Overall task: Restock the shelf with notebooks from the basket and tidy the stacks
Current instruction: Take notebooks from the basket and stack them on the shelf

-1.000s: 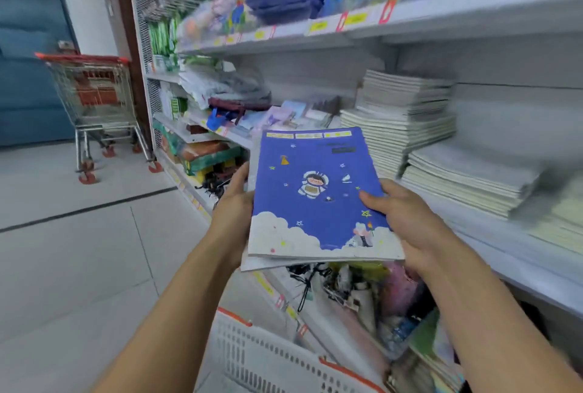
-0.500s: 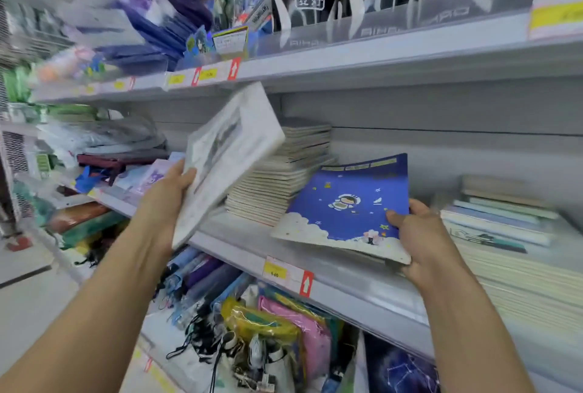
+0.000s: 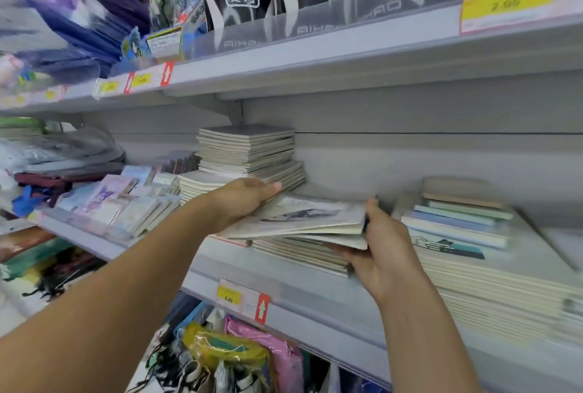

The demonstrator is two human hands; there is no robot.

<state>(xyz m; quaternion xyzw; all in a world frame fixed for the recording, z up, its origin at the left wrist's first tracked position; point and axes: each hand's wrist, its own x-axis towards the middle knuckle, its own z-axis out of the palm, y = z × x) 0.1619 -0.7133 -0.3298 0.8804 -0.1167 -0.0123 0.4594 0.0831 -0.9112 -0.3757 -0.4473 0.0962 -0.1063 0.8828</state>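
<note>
Left hand [image 3: 243,200] lies flat on the top notebook [image 3: 303,216], right hand [image 3: 375,250] pinches the open corner of the low stack [image 3: 299,254] on the shelf [image 3: 315,295]; loose covers may fan and slide off the front edge.

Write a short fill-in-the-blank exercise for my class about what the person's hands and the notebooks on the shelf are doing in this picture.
1. The left hand rests flat on the top ____ of the low stack.
2. The right hand holds that stack's ____ edge.
3. The tall stack stands to the ____ of the hands.
4. The yellow price tag has a red ____ beside it.

Missing words: notebook; right; left; arrow
</note>
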